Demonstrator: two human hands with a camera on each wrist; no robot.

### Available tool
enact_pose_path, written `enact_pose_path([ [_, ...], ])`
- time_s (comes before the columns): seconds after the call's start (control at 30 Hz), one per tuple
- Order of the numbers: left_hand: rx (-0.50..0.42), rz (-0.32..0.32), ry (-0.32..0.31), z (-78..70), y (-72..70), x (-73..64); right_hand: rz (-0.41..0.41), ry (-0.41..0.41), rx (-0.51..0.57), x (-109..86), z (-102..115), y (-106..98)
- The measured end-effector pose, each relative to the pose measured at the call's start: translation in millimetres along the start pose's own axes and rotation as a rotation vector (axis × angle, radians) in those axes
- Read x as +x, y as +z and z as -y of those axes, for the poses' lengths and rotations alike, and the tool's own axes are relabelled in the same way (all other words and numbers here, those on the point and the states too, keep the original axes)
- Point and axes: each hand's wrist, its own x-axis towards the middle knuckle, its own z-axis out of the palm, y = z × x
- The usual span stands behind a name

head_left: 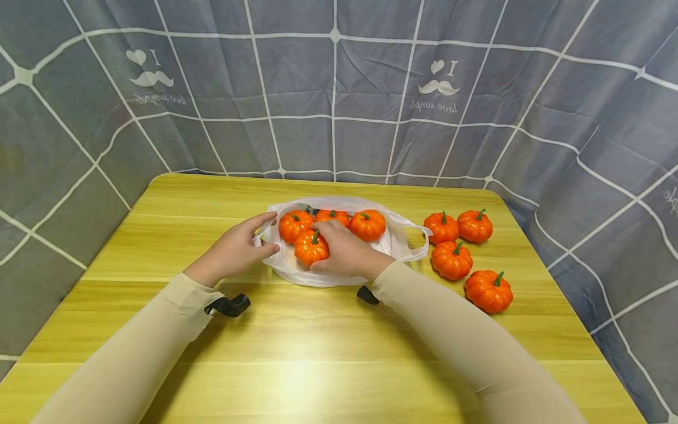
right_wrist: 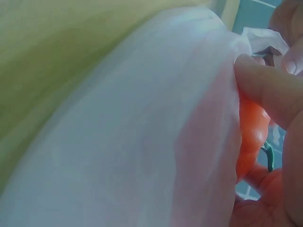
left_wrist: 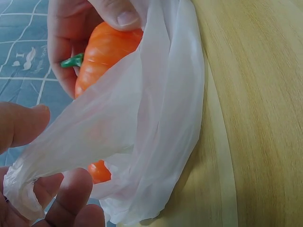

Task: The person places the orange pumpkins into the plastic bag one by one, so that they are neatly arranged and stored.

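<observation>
A white plastic bag (head_left: 331, 279) lies open at the table's middle. My right hand (head_left: 349, 252) grips an orange pumpkin (head_left: 311, 249) with a green stem inside the near part of the bag mouth. Behind it sit three more pumpkins (head_left: 368, 226) in the bag. At the bag's left side is my left hand (head_left: 238, 246); in the left wrist view, the bag's handle (left_wrist: 21, 189) loops round its fingers, while the thumb stands apart. The right wrist view shows the right thumb (right_wrist: 267, 87) at the bag's edge, against the pumpkin (right_wrist: 251, 137).
Several pumpkins (head_left: 451, 260) stand on the yellow wood-grain table (head_left: 296, 359) to the right of the bag. The bag's right handle (head_left: 418, 250) stretches towards them. A grey checked curtain (head_left: 302, 82) surrounds the table's back and sides.
</observation>
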Motion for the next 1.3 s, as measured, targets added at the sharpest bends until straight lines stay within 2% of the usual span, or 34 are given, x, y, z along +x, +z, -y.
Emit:
enact_pose_path([
  [0.3, 0.000, -0.004, 0.007, 1.4, 0.7, 0.4, 0.013, 0.011, -0.043, 3.3, 5.3, 9.7],
  [0.63, 0.006, -0.007, 0.011, 2.3, -0.1, 0.2, 0.030, 0.042, 0.004, -0.2, 3.7, 11.3],
  [1.3, 0.010, 0.006, -0.005, 1.0, -1.0, -0.4, 0.037, 0.017, 0.074, 2.2, 5.0, 16.4],
])
